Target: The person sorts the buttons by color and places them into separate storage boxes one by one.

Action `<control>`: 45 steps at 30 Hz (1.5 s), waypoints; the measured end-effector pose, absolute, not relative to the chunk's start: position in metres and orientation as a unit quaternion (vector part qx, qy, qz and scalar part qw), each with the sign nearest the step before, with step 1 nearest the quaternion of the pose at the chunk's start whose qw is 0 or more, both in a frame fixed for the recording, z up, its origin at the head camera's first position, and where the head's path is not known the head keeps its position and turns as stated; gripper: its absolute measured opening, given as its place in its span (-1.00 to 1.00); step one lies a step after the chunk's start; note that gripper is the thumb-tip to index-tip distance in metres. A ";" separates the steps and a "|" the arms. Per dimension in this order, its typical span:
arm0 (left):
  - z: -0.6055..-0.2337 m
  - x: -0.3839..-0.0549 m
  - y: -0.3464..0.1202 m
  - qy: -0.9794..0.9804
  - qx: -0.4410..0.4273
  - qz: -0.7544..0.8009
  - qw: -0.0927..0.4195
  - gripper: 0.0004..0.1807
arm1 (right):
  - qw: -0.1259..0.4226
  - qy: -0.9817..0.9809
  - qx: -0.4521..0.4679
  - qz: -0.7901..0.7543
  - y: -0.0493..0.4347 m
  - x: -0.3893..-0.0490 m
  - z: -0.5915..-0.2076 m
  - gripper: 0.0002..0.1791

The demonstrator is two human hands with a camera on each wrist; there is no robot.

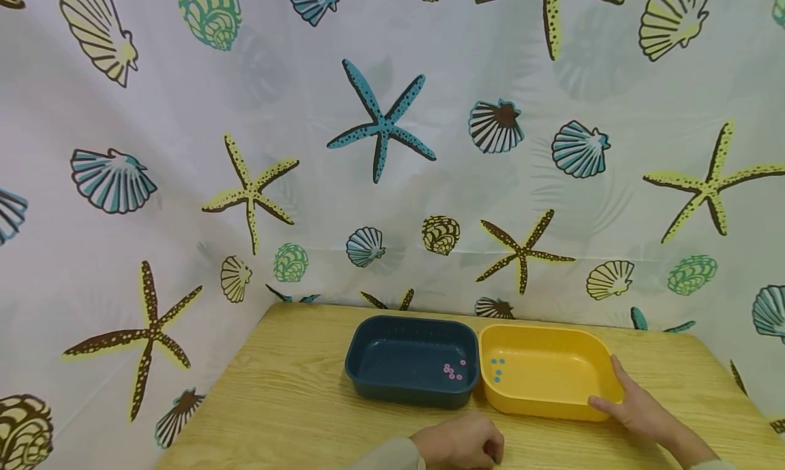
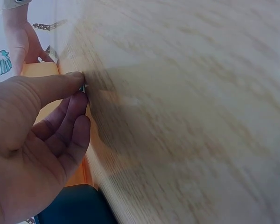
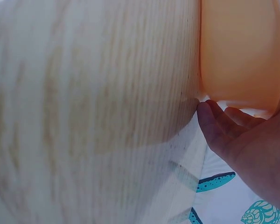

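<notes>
Low over the front of the wooden table, my left hand [image 1: 461,443] pinches a small blue round piece [image 2: 82,87] between thumb and fingertip. Only a sliver of the piece shows, close to the tabletop. My right hand [image 1: 639,407] rests at the right end of the yellow bin [image 1: 555,407], its thumb by the front corner and its fingers along the end wall. Several small blue round pieces [image 1: 498,372] lie in the left part of that bin. Against its left side stands a dark blue bin [image 1: 398,392], with several small pink round pieces [image 1: 451,374] towards its right end.
Both bins stand on a light wooden table [image 1: 276,381], towards its back edge. A white curtain [image 1: 429,204] printed with starfish and shells hangs behind the table and along its sides.
</notes>
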State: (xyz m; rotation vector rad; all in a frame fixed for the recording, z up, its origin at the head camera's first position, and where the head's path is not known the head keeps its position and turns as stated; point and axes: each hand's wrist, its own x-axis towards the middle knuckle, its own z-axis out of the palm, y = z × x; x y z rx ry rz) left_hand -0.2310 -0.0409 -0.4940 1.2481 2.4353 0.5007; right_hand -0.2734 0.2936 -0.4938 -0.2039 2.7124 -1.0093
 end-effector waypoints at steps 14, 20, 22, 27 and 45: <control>-0.493 -0.233 -0.041 0.875 0.428 0.157 0.164 -0.91 | 0.111 0.928 -0.072 -0.349 0.294 -0.273 -0.496 0.20; -0.493 -0.233 -0.041 0.881 0.424 0.146 0.150 -0.93 | 0.108 0.928 -0.074 -0.350 0.295 -0.273 -0.497 0.20; -0.493 -0.233 -0.041 0.881 0.426 0.145 0.145 -0.93 | 0.107 0.927 -0.076 -0.351 0.295 -0.273 -0.498 0.20; -0.490 -0.233 -0.043 0.876 0.436 0.150 0.142 -0.90 | 0.105 0.927 -0.076 -0.352 0.296 -0.274 -0.498 0.20; -0.467 -0.249 -0.041 0.851 0.426 0.261 0.160 -0.94 | 0.119 0.925 -0.060 -0.355 0.295 -0.277 -0.496 0.22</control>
